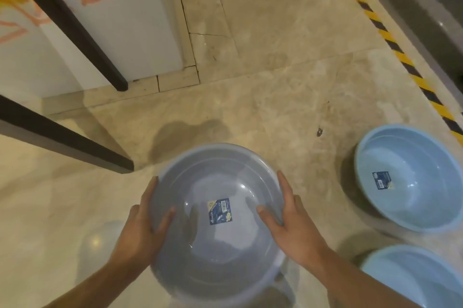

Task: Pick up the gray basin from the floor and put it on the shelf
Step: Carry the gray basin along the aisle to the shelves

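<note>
The gray basin is round and shallow, with a blue label stuck inside its bottom. It sits low in the middle of the view, held above the beige floor. My left hand grips its left rim, thumb inside and fingers along the outer wall. My right hand grips the right rim the same way. The basin looks slightly blurred. No shelf surface is clearly visible; dark shelf rails run along the left.
Two light blue basins stand on the floor at the right, one with a label inside, another at the bottom right. Black shelf rails cross the left side. A yellow-black hazard stripe runs along the right.
</note>
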`<state>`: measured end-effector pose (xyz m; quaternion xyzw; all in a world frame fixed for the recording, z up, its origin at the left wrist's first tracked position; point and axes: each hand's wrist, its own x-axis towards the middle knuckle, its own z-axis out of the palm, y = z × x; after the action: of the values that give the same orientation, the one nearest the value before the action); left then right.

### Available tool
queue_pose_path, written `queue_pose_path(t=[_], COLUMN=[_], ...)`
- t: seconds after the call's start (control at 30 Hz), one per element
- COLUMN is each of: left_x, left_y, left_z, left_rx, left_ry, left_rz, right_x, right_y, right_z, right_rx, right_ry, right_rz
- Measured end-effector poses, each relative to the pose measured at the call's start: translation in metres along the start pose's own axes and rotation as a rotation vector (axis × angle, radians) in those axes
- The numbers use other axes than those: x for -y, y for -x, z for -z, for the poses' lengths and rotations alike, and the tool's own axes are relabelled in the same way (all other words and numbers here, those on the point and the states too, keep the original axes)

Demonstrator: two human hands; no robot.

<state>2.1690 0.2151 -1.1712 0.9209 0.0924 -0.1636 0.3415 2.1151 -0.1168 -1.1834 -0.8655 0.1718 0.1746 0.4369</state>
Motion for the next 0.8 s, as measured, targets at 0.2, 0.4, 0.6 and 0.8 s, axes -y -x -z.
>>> queue_pose_path(t=[0.2,0.4,0.6,0.8], left_x=[0.040,0.059,0.050,0.057], left_y=[-0.034,-0.049,-0.045,-0.048], left_z=[-0.044,-0.047,-0.041,-0.043], left_rx=[-0.069,-0.049,-0.060,0.044], left_ry=[-0.107,-0.302,-0.437,-0.306], left_rz=[-0.013,-0.091,-0.225,-0.106], right_x=[-0.038,-0.043,-0.039,-0.044], right_y=[-0.033,-0.046,-0.049,-0.041], right_z=[-0.037,-0.048,-0.046,-0.054], right_rx=[0.048,0.006,0.019,0.015], right_ry=[0.198,0.496,0.587,0.319], right_rz=[0.064,0.137,0.145,0.108])
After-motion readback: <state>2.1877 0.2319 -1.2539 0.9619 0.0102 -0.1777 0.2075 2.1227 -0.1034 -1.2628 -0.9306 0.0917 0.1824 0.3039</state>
